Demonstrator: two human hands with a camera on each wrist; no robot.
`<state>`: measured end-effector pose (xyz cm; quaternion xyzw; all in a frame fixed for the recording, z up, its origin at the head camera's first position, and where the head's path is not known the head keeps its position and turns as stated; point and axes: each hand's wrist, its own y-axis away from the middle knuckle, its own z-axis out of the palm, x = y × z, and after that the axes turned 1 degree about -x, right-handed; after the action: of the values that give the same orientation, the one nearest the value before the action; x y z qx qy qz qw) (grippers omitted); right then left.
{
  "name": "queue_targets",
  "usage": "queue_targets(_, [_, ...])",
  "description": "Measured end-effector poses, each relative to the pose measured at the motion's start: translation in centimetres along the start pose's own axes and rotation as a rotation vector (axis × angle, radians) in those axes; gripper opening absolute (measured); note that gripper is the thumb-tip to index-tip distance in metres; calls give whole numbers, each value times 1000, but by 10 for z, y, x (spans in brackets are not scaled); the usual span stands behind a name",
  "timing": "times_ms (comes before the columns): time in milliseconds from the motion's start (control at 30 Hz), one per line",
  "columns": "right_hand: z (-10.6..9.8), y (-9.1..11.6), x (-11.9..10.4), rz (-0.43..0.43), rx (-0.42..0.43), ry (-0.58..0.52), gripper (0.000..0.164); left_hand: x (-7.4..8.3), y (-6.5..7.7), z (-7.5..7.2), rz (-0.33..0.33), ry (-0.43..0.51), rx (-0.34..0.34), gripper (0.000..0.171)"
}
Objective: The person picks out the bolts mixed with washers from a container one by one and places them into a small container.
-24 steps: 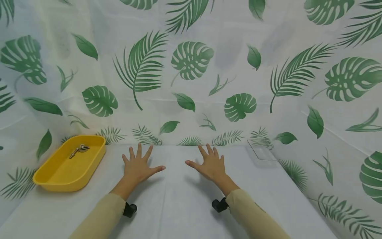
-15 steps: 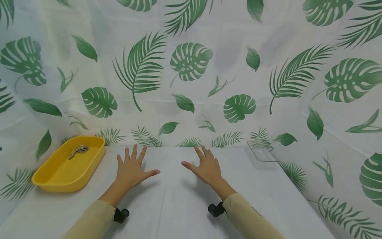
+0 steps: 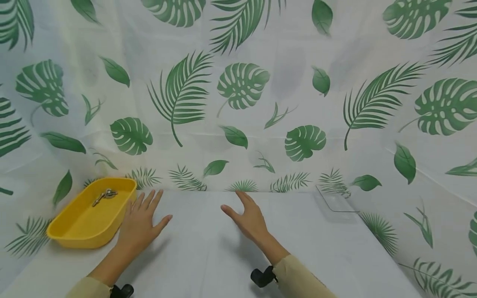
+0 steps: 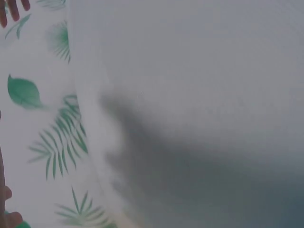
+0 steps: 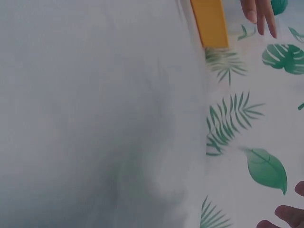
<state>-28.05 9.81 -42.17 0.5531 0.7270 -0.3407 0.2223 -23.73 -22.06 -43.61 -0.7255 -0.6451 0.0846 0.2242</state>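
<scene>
My left hand point(image 3: 138, 225) hovers over the white table just right of the yellow tray point(image 3: 87, 242), fingers spread and thumb out to the right. In the head view it overlaps part of the tray's right side; whether it touches cannot be told. Small metal pieces point(image 3: 105, 195), too small to name surely, lie in the tray's far end. Above the middle of the table is my right hand point(image 3: 249, 219), fingers extended, thumb pointing left, holding nothing. A clear, shallow transparent container point(image 3: 335, 203) sits at the table's back right corner.
A white curtain point(image 3: 257, 136) printed with green leaves hangs behind and beside the white table point(image 3: 208, 256). Black wrist cameras point(image 3: 262, 276) are strapped at both cuffs. Soft hand shadows fall on the tabletop.
My left hand has moved left toward the yellow tray. The right hand has shifted slightly left and turned a little. The head view has tilted up slightly.
</scene>
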Motion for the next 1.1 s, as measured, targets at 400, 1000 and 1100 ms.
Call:
queue_targets(400, [31, -4, -25, -103, -8, -144, 77, -54, 15, -30, -119, 87, 256, 74])
queue_targets(1000, [89, 0, -58, -174, -118, -183, 80, -109, 52, -27, -574, 209, 227, 74])
queue_targets(1100, [97, -1, -62, -170, -124, -196, 81, -114, 55, -27, -651, 252, 225, 76])
